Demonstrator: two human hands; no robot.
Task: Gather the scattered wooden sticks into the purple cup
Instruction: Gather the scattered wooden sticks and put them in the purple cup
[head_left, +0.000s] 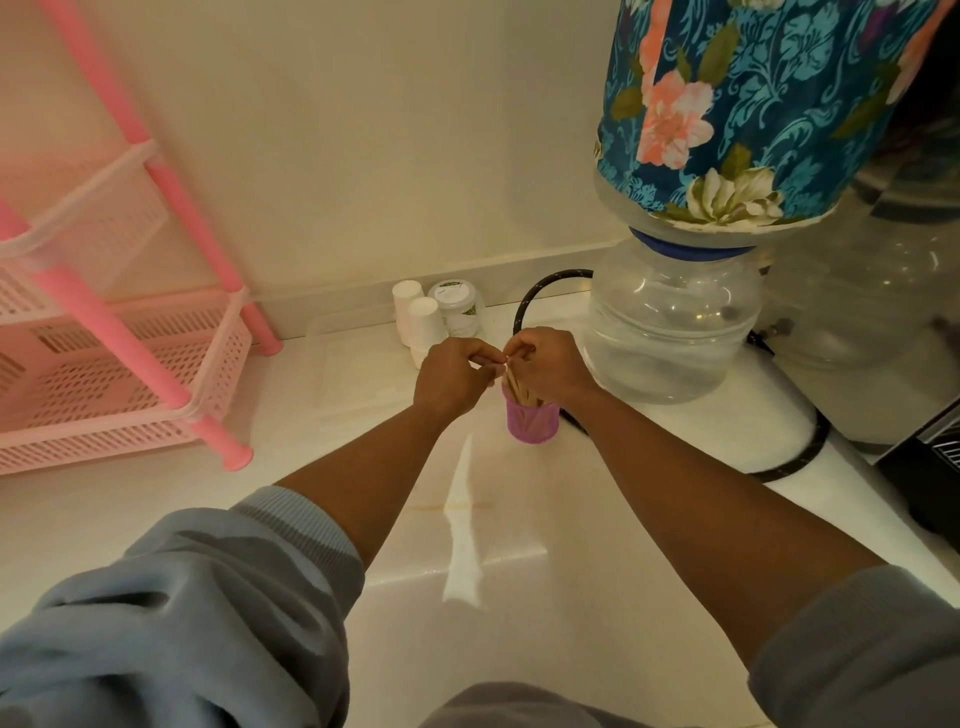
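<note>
A purple mesh cup (533, 422) stands on the white counter, just in front of my hands. Several wooden sticks (519, 391) stand upright in it, their tops reaching up between my hands. My left hand (456, 375) is curled above the cup's left side, its fingertips pinching the stick tops. My right hand (549, 364) is curled above the cup's right side and also grips the tops of the sticks. The stick tops are mostly hidden by my fingers.
A pink plastic shelf rack (124, 332) stands at the left. Two white paper cups (422, 319) and a small lidded jar (458, 306) sit by the wall. A large water bottle (670, 317) with a floral cover and a black hose (795, 457) are at the right.
</note>
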